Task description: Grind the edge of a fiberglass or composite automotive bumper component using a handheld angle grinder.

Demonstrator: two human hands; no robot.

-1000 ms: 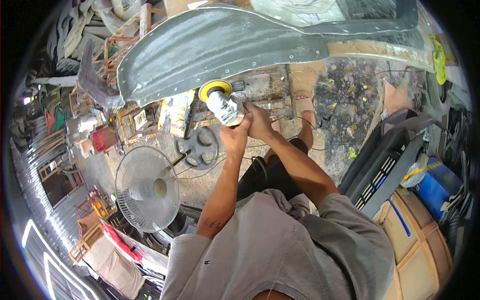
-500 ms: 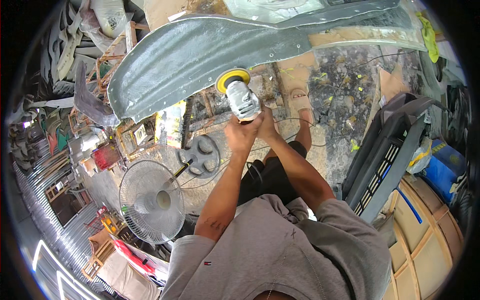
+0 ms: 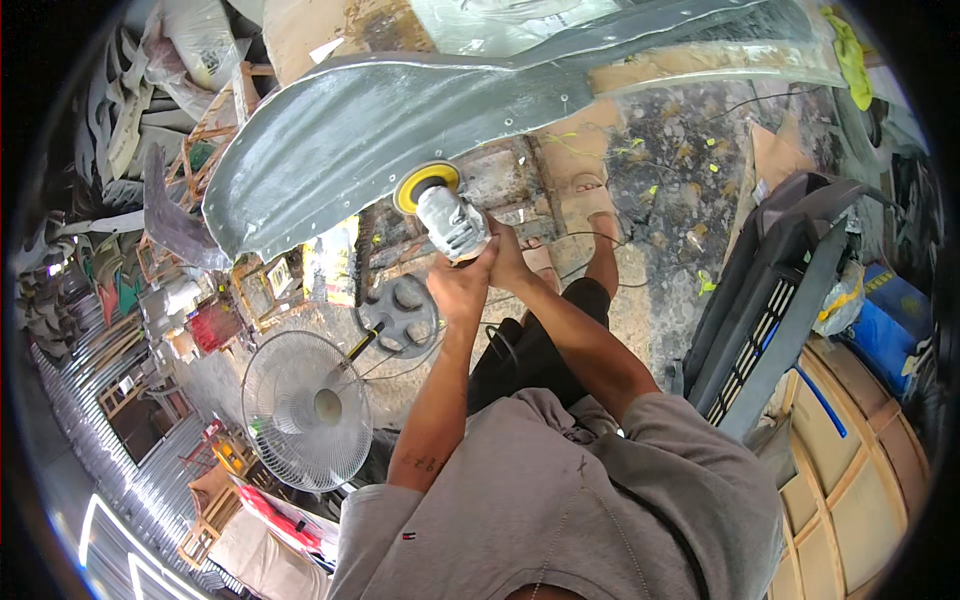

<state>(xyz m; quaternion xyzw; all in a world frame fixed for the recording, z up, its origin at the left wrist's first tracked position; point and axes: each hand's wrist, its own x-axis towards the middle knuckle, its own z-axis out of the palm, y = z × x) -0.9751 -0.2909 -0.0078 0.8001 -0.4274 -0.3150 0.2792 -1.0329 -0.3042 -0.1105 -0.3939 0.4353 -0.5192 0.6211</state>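
Note:
An angle grinder with a grey, dusty body and a yellow disc is held out in front of me. My left hand is closed round the near end of its body. My right hand wraps the same end from the right side, against the left hand. Ahead lies a long, curved grey-green panel with small holes along its near edge. The disc is at that edge; whether it touches cannot be made out. Part of the grinder's grip is hidden by my fingers.
A standing fan is at my near left, beside a grey spoked wheel. Dark bumper-like parts lean at the right, by a wood-framed panel. A cable runs across the floor near my feet.
Both hands have carried the grinder to the left and a little nearer, along the panel's near edge. The panel sits slightly higher and further left in view.

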